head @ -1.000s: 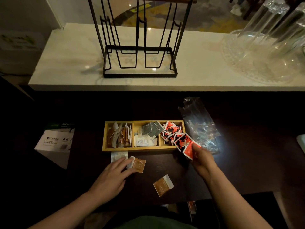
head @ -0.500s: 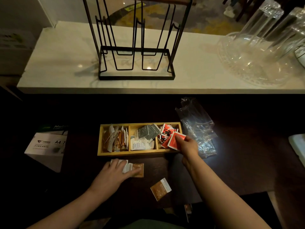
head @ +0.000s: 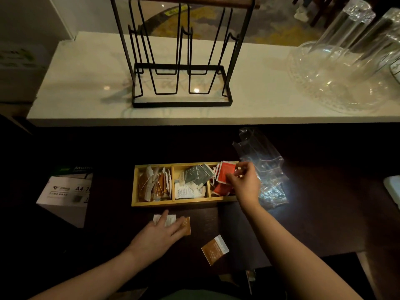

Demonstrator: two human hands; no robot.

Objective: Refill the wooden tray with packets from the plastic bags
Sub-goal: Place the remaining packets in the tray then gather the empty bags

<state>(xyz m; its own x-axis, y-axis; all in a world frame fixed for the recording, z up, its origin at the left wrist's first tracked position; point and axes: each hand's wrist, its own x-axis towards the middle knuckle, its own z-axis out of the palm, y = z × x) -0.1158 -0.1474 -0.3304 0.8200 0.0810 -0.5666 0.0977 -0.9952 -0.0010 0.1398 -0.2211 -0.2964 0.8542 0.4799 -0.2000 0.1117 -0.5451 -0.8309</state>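
Observation:
The wooden tray (head: pixel 173 204) has three compartments: brown packets on the left, grey and white packets in the middle, red packets (head: pixel 225 173) on the right. My right hand (head: pixel 245 182) is over the right compartment, fingers pinching the red packets there. My left hand (head: pixel 161 233) lies flat on the dark table in front of the tray, pressing on brown and white packets (head: pixel 186 226). Another brown packet (head: pixel 214 249) lies loose nearer to me. An empty-looking clear plastic bag (head: pixel 262 165) sits crumpled just right of the tray.
A black wire rack (head: pixel 181 83) and clear glassware (head: pixel 342 68) stand on the white counter behind. A box of A4 paper (head: pixel 65 191) sits left of the tray. A pale object (head: pixel 392 189) shows at the right edge.
My right hand carried the red packets from the table's front up into the tray's right compartment. My left hand slid a little left and flattened onto the brown and white packets.

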